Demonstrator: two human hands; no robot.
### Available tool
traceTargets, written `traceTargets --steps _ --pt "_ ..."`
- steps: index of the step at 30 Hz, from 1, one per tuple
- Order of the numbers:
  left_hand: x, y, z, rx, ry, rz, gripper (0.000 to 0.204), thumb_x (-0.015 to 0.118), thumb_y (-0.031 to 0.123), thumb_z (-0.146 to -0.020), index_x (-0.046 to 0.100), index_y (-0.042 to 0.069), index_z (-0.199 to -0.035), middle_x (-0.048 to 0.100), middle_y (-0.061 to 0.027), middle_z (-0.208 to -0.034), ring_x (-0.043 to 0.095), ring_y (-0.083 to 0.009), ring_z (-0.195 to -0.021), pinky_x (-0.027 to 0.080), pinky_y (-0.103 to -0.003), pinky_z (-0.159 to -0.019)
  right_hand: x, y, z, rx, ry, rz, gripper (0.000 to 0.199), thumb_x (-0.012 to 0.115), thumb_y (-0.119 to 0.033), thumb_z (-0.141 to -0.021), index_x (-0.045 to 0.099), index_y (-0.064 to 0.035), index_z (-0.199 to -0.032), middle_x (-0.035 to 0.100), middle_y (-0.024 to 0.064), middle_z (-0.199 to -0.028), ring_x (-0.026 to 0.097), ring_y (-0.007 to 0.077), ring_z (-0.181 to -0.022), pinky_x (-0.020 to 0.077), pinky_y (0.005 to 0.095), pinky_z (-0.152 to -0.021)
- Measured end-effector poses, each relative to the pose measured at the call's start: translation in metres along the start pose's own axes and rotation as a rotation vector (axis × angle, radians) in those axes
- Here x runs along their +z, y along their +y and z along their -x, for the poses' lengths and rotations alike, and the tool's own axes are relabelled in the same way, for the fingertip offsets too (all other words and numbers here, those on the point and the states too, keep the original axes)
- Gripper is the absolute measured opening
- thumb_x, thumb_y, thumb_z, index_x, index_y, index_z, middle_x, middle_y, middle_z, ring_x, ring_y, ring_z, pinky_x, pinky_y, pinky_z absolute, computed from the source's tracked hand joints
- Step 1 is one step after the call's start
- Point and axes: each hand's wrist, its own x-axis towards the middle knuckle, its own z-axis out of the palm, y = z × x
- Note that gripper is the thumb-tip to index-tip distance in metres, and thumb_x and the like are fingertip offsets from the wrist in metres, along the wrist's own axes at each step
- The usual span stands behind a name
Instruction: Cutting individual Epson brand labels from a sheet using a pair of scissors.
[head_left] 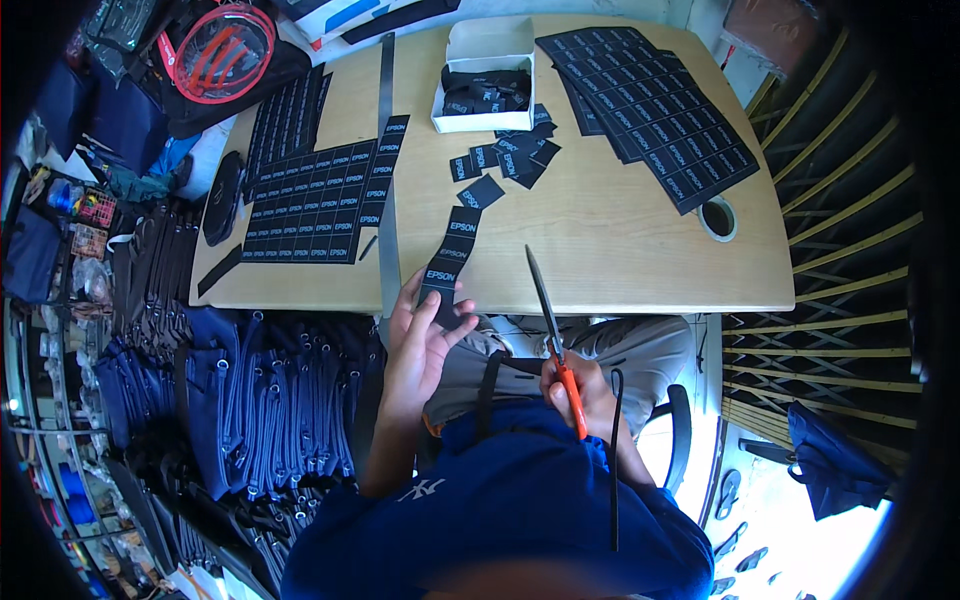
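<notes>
My left hand (412, 345) pinches the lower end of a short strip of black printed labels (457, 240), held up just over the table's front edge. The strip bends slightly and its bottom is partly covered by my thumb. My right hand (585, 385) is closed around the orange handle of a pair of scissors (546, 305). Their blades look closed and point up and away, apart from the strip. Beyond the strip lies a loose label piece (481, 191), with several more cut labels (513, 155) scattered by an open white box (487, 123) holding black pieces.
Uncut label sheets (660, 115) are stacked at the table's far right, near a tape roll (717, 218). More sheets (310, 205) lie left, beside a long metal ruler (389, 220) and a black pouch (222, 200). Blue straps (280, 410) hang below the left edge.
</notes>
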Motion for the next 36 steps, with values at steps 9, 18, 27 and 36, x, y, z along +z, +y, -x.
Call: traceTargets --steps 9,18,27,36 --pt "0.0 0.001 0.017 -0.209 -0.009 0.002 0.06 0.032 0.048 -0.096 0.042 -0.002 -0.127 0.054 -0.0184 -0.116 0.058 -0.0293 -0.104 0.05 -0.043 -0.087 0.007 0.005 -0.006 -0.074 -0.085 0.015 0.024 0.064 -0.021 -0.083 0.05 -0.0016 -0.081 0.048 0.0058 -0.06 0.046 0.0155 -0.052 0.039 0.0288 -0.052" --pt "-0.025 -0.003 0.028 -0.276 -0.258 -0.437 0.012 0.056 0.007 -0.09 0.059 -0.001 -0.098 0.063 -0.0052 -0.086 0.058 -0.008 -0.072 0.047 -0.021 -0.064 0.009 -0.003 -0.01 0.002 -0.076 -0.195 0.056 0.044 -0.055 -0.09 0.051 0.001 -0.085 0.056 0.0096 -0.077 0.054 0.0172 -0.07 0.0432 0.0301 -0.065" --pt "-0.031 0.003 0.035 -0.495 -0.592 -0.621 0.014 0.06 0.008 -0.088 0.059 -0.001 -0.099 0.064 -0.0056 -0.086 0.061 -0.0084 -0.071 0.047 -0.02 -0.062 0.022 -0.009 -0.014 0.159 0.124 -0.247 0.019 0.063 -0.015 -0.087 0.049 -0.003 -0.084 0.05 -0.0004 -0.07 0.046 0.0057 -0.066 0.039 0.0215 -0.058" --pt "-0.021 0.003 0.025 -0.403 -0.726 -0.866 0.035 0.067 0.01 -0.083 0.054 -0.003 -0.113 0.061 -0.0095 -0.106 0.058 -0.0152 -0.1 0.044 -0.028 -0.088 0.02 -0.008 -0.01 0.049 0.215 -0.158 0.013 0.061 -0.008 -0.087 0.051 -0.0021 -0.089 0.048 -0.0024 -0.065 0.043 0.0037 -0.059 0.0366 0.0209 -0.053"
